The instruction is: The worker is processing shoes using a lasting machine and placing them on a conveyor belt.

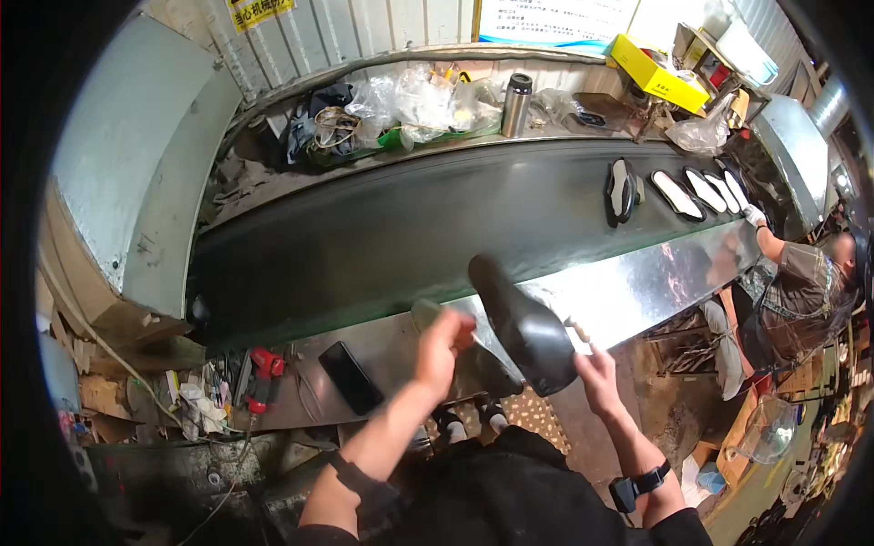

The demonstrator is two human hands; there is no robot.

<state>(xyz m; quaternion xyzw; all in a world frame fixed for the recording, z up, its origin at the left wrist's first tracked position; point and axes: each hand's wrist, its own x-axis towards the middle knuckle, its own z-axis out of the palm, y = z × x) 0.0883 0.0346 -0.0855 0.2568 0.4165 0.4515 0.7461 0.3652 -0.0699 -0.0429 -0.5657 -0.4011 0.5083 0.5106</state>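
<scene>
A black shoe (528, 332) is held tilted over the front edge of the metal ledge, its toe pointing up and away. My right hand (596, 369) is closed on its heel end, next to a pale part at the opening. My left hand (441, 350) is blurred by motion, just left of the shoe. Its fingers are closed around something thin and pale that I cannot make out. A dark shape, partly hidden, lies below that hand. Left of it, a black phone (350, 378) lies on the metal ledge (628, 282).
A dark conveyor belt (382, 227) runs beyond the ledge. Several black shoes with white insoles (678, 196) stand on its right, near a co-worker's gloved hand (754, 216). A red tool (266, 366) is at left. Behind the belt are plastic bags (419, 100), a steel flask (516, 105) and a yellow box (657, 75).
</scene>
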